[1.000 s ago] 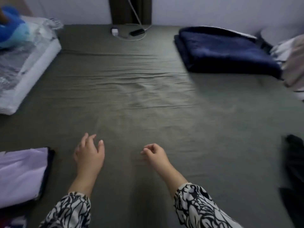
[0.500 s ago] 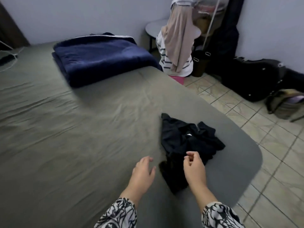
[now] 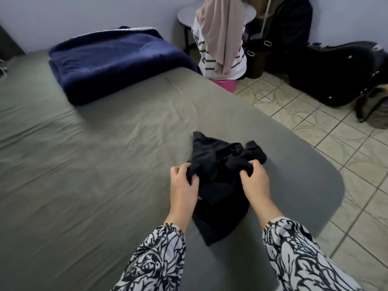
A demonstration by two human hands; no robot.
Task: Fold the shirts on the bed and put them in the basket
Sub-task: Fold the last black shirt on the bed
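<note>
Shirt [image 3: 218,164], black and crumpled, lies on the grey-green bed [image 3: 94,164] near its right-hand corner, close to the tiled floor [image 3: 315,114]. Going left to right: a folded navy blanket [image 3: 113,64] sits at the far side of the bed; the left hand [image 3: 182,183] has its fingers curled into the shirt's left edge, and the right hand [image 3: 255,181] pinches a bunch of cloth on the shirt's right side. Half a second ago both hands were short of the shirt with loose fingers, holding nothing; now each grip has closed on the fabric, and the cloth between them is gathered up. Beyond the bed a round stool [image 3: 216,11] carries a beige garment [image 3: 222,34] over a striped one, and a black case [image 3: 336,70] lies on the floor. The shirt's shape is hard to read in its dark folds. No basket shows here.
</note>
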